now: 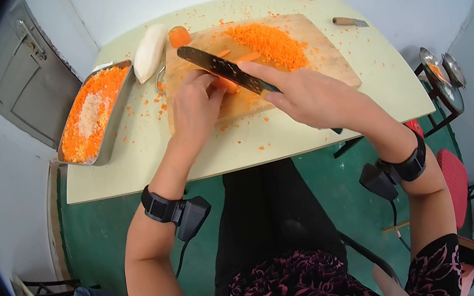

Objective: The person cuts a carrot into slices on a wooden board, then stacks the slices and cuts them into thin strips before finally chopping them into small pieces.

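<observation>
The person wears a dark short-sleeved top with a pink floral print; the patterned fabric shows at both upper arms and across the chest at the bottom of the view. The forearms are bare. On the left wrist sits a black strap band (156, 205) carrying a boxy black plastic sensor unit (192, 215), from which a thin black cable hangs down. The right wrist bears a matching black strap band (412, 162) with its own black boxy unit (377, 181) and a thin black cable trailing below it. The left hand (194, 107) and right hand (308, 95) are ungloved, with no rings visible.
</observation>
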`<state>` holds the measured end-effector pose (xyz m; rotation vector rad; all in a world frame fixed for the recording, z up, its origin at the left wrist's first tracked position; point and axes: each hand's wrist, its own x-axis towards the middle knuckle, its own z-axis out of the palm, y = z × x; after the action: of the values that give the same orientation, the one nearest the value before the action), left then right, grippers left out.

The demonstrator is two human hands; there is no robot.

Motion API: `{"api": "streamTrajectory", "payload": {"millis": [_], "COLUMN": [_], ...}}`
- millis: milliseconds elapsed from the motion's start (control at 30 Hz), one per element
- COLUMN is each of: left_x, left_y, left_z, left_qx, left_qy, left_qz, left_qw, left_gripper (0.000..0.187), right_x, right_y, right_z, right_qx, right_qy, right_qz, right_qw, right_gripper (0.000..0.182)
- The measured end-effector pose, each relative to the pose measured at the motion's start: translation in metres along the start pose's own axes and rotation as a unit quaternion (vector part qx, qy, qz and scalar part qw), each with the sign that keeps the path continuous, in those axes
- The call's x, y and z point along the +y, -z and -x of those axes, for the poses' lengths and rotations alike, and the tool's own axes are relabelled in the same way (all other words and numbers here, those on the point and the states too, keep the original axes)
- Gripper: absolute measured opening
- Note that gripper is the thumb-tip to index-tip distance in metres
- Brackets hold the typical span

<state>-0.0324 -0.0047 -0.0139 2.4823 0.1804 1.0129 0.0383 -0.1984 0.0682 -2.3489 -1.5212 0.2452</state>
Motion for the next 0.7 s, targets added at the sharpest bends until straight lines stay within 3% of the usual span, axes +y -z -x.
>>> {"api": "streamTrajectory", "payload": {"millis": [133, 233, 300, 333, 367, 400, 467, 500, 533, 600, 700], "left_x": [0.010, 0.005, -0.015, -0.024, -0.031, -0.053, -0.097, -0.127, -0.138, -0.112, -0.152], "left_y": [0.004, 0.004, -0.001, -0.004, -0.002, -0.009, -0.013, -0.017, -0.014, -0.013, -0.008], "left_z": [-0.001, 0.000, 0.000, 0.001, 0.001, 0.003, -0.001, -0.005, -0.012, -0.018, -0.031], "left_qx": [-0.037, -0.024, 0.037, 0.024, 0.022, 0.013, -0.060, -0.055, -0.055, -0.083, -0.108], "left_qy": [0.071, 0.030, -0.082, -0.047, -0.075, -0.067, 0.075, 0.071, -0.006, 0.103, 0.034], "left_qz": [0.056, 0.016, -0.031, -0.031, -0.047, -0.043, 0.043, 0.086, -0.042, 0.055, -0.007], "left_qw": [0.995, 0.999, 0.995, 0.998, 0.996, 0.997, 0.994, 0.992, 0.998, 0.990, 0.994], "left_gripper": [0.013, 0.014, 0.012, 0.014, 0.016, 0.018, 0.032, 0.034, 0.034, 0.030, 0.031], "right_x": [-0.010, -0.001, 0.000, -0.002, 0.004, 0.011, 0.014, 0.009, 0.007, 0.007, 0.003], "right_y": [0.000, -0.010, -0.004, -0.003, -0.008, -0.024, -0.038, -0.031, -0.036, -0.040, -0.031], "right_z": [-0.015, -0.018, -0.009, -0.008, -0.009, -0.019, -0.043, -0.051, -0.063, -0.080, -0.073], "right_qx": [-0.021, 0.024, -0.006, -0.013, 0.026, 0.092, 0.141, 0.079, 0.070, 0.027, -0.038], "right_qy": [-0.046, 0.004, 0.001, -0.010, 0.066, 0.109, 0.152, 0.125, 0.069, 0.004, -0.032], "right_qz": [-0.071, -0.019, -0.014, -0.044, -0.045, -0.093, -0.094, -0.026, -0.012, -0.024, -0.020], "right_qw": [0.996, 1.000, 1.000, 0.999, 0.996, 0.985, 0.974, 0.989, 0.995, 0.999, 0.999], "right_gripper": [0.053, 0.055, 0.059, 0.060, 0.056, 0.050, 0.040, 0.039, 0.032, 0.034, 0.037]}}
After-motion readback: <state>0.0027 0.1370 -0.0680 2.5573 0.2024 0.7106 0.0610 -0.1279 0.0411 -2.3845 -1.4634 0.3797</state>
